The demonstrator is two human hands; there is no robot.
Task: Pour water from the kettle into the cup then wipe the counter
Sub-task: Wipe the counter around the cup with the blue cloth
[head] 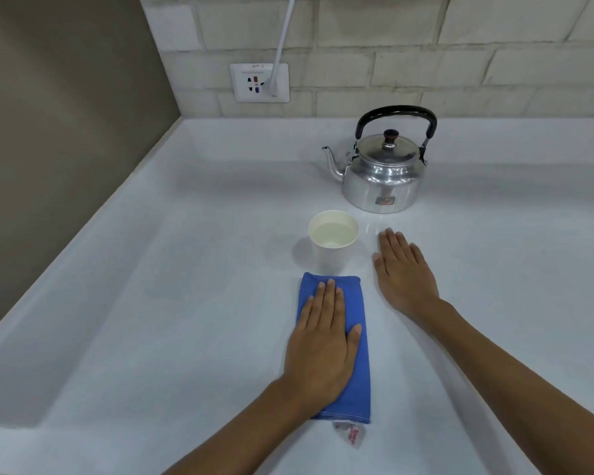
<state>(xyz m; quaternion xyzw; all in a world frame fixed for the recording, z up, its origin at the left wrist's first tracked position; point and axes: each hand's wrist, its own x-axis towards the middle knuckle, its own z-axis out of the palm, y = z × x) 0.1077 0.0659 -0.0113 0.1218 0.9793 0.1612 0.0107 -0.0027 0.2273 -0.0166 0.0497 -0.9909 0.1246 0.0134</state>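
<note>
Evidently pouring is done: cup (333, 231) is holding water, kettle (383, 173) is standing upright behind it. Left hand (323, 341) is pressing flat, grip released, on blue cloth (354, 371); right hand (403, 269) is lying open on counter (186, 303). Wiping is judged remaining.

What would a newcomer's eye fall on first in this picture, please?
Probably the bright blue cloth, folded on the pale counter under the flat left hand. Next comes the shiny metal kettle with its black handle, standing farther back, spout pointing left. In front of it sits a white cup holding water, with the right hand flat on the counter beside it.
</note>
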